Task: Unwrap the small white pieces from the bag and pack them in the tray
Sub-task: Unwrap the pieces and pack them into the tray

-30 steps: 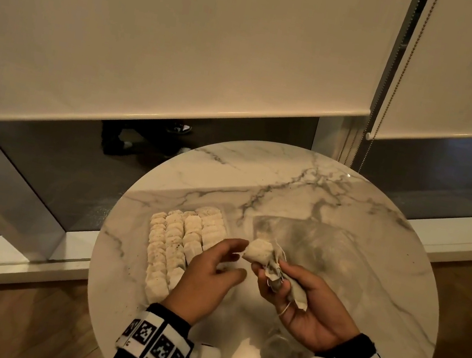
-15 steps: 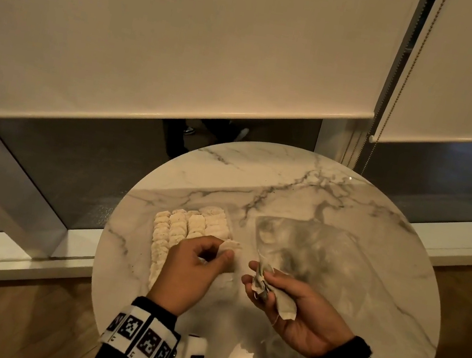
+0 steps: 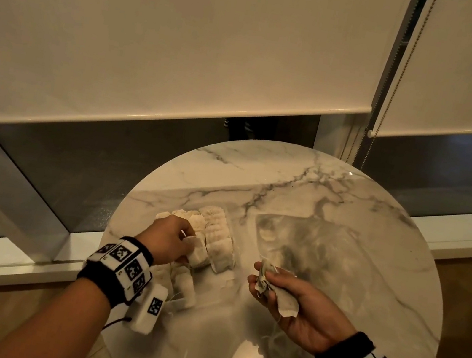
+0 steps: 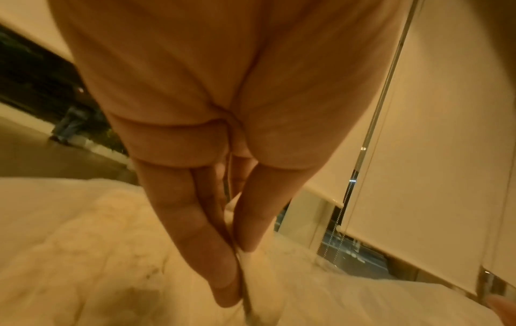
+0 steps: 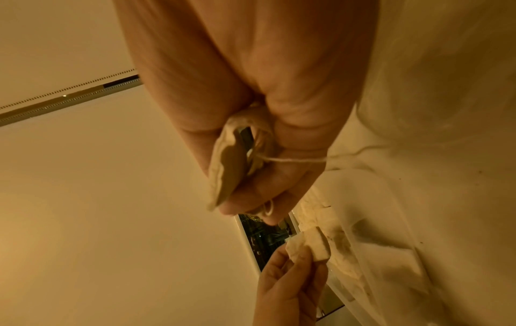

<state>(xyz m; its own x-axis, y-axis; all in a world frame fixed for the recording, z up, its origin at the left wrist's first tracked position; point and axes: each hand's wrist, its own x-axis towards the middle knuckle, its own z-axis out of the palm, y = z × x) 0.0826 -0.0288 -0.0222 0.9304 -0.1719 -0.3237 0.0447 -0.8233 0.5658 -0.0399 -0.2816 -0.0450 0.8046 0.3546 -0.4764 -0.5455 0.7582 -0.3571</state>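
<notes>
My left hand [image 3: 186, 245] pinches a small white piece [image 3: 197, 255] between thumb and fingers and holds it low over the rows of white pieces in the clear tray [image 3: 232, 242]. The left wrist view shows the fingertips [image 4: 223, 278] closed on the piece [image 4: 245, 258]. My right hand [image 3: 266, 280] hovers palm up to the right of the tray and grips an empty paper wrapper [image 3: 285, 303] with a string. In the right wrist view the wrapper [image 5: 223, 167] lies under the curled fingers. The clear bag [image 3: 340, 258] lies flat behind the right hand.
Everything sits on a round marble table [image 3: 290, 181] in front of a window with lowered roller blinds [image 3: 188, 46]. A bead cord [image 3: 398, 81] hangs at the back right. Wooden floor surrounds the table.
The left hand took the white piece from the right hand and carried it left and down to the tray's rows. The right hand kept the wrapper and stayed in place.
</notes>
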